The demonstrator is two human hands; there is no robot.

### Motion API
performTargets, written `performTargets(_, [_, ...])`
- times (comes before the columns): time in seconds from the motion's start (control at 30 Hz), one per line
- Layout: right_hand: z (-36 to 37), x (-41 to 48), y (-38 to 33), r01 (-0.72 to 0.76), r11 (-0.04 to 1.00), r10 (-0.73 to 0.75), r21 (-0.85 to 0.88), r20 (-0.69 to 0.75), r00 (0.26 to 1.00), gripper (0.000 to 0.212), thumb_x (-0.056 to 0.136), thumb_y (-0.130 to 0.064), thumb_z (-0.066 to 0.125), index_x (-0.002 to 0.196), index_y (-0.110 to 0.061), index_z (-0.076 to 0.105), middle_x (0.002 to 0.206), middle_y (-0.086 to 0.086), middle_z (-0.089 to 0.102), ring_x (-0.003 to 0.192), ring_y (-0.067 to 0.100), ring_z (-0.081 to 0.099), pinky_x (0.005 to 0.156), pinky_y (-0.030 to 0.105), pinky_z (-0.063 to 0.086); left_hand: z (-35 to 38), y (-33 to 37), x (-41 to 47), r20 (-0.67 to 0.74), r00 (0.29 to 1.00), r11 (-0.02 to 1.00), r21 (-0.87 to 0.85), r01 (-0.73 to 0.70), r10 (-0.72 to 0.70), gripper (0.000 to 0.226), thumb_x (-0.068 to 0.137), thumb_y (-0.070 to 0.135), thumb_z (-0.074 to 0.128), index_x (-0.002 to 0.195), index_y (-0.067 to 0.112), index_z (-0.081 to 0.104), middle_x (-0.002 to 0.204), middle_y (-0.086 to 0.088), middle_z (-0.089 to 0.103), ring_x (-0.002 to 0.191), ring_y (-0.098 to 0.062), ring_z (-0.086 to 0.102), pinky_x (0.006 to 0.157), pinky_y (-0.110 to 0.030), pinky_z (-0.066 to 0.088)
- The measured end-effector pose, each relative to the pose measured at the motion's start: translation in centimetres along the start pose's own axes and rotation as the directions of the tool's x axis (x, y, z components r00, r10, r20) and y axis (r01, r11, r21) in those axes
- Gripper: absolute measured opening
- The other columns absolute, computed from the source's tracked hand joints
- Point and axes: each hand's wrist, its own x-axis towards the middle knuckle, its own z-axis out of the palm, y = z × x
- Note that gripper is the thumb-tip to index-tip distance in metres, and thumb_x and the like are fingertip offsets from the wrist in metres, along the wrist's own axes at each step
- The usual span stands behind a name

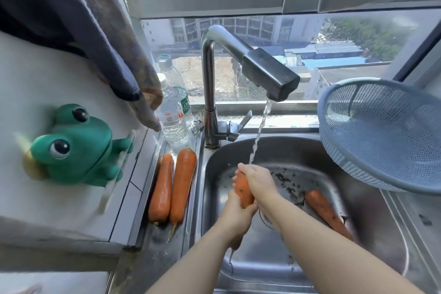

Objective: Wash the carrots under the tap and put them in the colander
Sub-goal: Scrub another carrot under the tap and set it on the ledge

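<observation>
Held carrot (244, 190) stands roughly upright above the middle of the sink (260, 267). It is an orange, tapered root with a wet skin flecked by dark specks. My view shows the left hand (238, 217) wrapped round its lower half, fingers curled tight. The right hand (256, 179) is closed over its upper end. Both grips are firm on the root.

The tap (269, 74) is a brushed-metal gooseneck with a dark, blocky square head, rising from the sink's back rim. The water stream (259, 131) falls as a thin clear rope onto the right hand. The sink is stainless steel with rounded corners, its floor scattered with dark grit.

A second carrot (324, 210), dull and soil-smeared, lies slantwise on the sink floor on the right side.

On the steel ledge left of the sink, a slimmer carrot (162, 188) and a thicker carrot (182, 184) lie side by side, touching, both smooth and glossy.

The colander (386, 136) is a round bowl of blue-grey plastic mesh. It sits tilted at the sink's right rear corner.

Two clear plastic bottles (170, 114) stand behind the left ledge. A glossy green frog figure (76, 148) is further left of the sink.
</observation>
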Motion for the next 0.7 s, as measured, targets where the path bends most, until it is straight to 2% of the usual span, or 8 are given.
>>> performTargets(0.1, [-1.5, 0.4, 0.3, -0.020, 1.000, 0.020, -0.003, 0.253, 0.967, 0.014, 0.098, -0.015, 0.050, 0.097, -0.011, 0.063, 0.097, 0.009, 0.066, 0.088, 0.021, 0.062, 0.085, 0.038, 0.052, -1.3, -0.4, 0.6, 0.147, 0.989, 0.996, -0.091, 0.014, -0.001, 0.046, 0.084, 0.024, 0.059, 0.128, 0.022, 0.047, 0.105, -0.003, 0.065, 0.098, -0.015, 0.061, 0.092, -0.036, 0.050])
performTargets(0.17, [-2.5, 0.7, 0.7, 0.036, 0.991, 0.012, -0.132, 0.346, 0.938, 0.016, 0.096, -0.015, 0.053, 0.111, -0.017, 0.058, 0.111, 0.009, 0.064, 0.097, 0.018, 0.061, 0.089, 0.034, 0.052, -1.7, -0.5, 0.8, 0.213, 0.977, 0.988, -0.149, 0.028, 0.005, 0.038, 0.092, 0.014, 0.056, 0.128, 0.017, 0.046, 0.087, 0.000, 0.058, 0.079, -0.010, 0.052, 0.073, -0.025, 0.045])
performTargets(0.23, [-2.7, 0.7, 0.9, 0.128, 0.952, -0.036, -0.279, 0.312, 0.949, 0.024, 0.091, -0.018, 0.061, 0.112, -0.025, 0.056, 0.110, 0.009, 0.064, 0.094, 0.017, 0.063, 0.081, 0.029, 0.054, -1.3, -0.1, 0.8, 0.208, 0.978, 0.992, -0.130, 0.000, 0.027, 0.029, 0.094, 0.011, 0.053, 0.122, 0.016, 0.048, 0.082, 0.000, 0.054, 0.074, -0.010, 0.049, 0.068, -0.024, 0.043])
performTargets(0.33, [-2.0, 1.0, 1.1, 0.240, 0.901, -0.214, -0.361, 0.110, 0.971, 0.019, 0.084, -0.020, 0.068, 0.101, -0.023, 0.060, 0.095, 0.004, 0.067, 0.085, 0.017, 0.065, 0.076, 0.027, 0.054, -0.4, 1.1, 0.7, 0.103, 0.990, 0.995, 0.006, -0.098, 0.097, 0.027, 0.095, 0.015, 0.053, 0.117, 0.023, 0.040, 0.103, 0.000, 0.060, 0.091, -0.010, 0.057, 0.077, -0.021, 0.049])
performTargets(0.4, [-1.7, 1.3, 1.0, 0.265, 0.902, -0.256, -0.342, 0.074, 0.964, 0.013, 0.086, -0.023, 0.067, 0.096, -0.017, 0.061, 0.087, 0.003, 0.068, 0.085, 0.022, 0.068, 0.078, 0.032, 0.055, -0.2, 1.2, 0.7, 0.056, 0.987, 0.986, 0.059, -0.157, 0.154, 0.033, 0.095, 0.020, 0.051, 0.126, 0.019, 0.038, 0.112, -0.004, 0.058, 0.095, -0.014, 0.058, 0.076, -0.020, 0.048])
performTargets(0.5, [-2.0, 1.4, 0.6, 0.177, 0.946, -0.140, -0.271, 0.148, 0.979, 0.014, 0.095, -0.029, 0.057, 0.094, -0.015, 0.061, 0.089, 0.004, 0.068, 0.090, 0.026, 0.067, 0.091, 0.046, 0.053, -0.4, 0.6, 0.6, 0.116, 0.981, 0.988, -0.023, -0.154, 0.156, 0.035, 0.098, 0.030, 0.046, 0.130, 0.017, 0.041, 0.090, 0.001, 0.056, 0.075, -0.009, 0.054, 0.071, -0.023, 0.047])
performTargets(0.57, [-2.4, 1.1, 0.5, 0.079, 0.986, -0.047, -0.144, 0.210, 0.977, 0.017, 0.099, -0.024, 0.048, 0.099, -0.013, 0.061, 0.096, 0.007, 0.066, 0.096, 0.025, 0.064, 0.097, 0.045, 0.050, -0.8, 0.2, 0.7, 0.110, 0.988, 0.990, -0.110, -0.093, 0.105, 0.040, 0.100, 0.046, 0.037, 0.122, 0.014, 0.046, 0.081, 0.001, 0.054, 0.070, -0.010, 0.052, 0.070, -0.028, 0.048])
performTargets(0.7, [-2.7, 0.7, 0.7, -0.017, 0.992, -0.018, 0.129, 0.271, 0.962, 0.024, 0.101, -0.015, 0.041, 0.117, -0.008, 0.058, 0.110, 0.010, 0.064, 0.102, 0.020, 0.061, 0.098, 0.037, 0.048, -0.6, 1.2, 0.8, -0.039, 0.999, 0.977, -0.211, 0.011, -0.019, 0.067, 0.095, 0.064, 0.020, 0.097, 0.014, 0.064, 0.076, -0.004, 0.063, 0.068, -0.016, 0.060, 0.064, -0.031, 0.052])
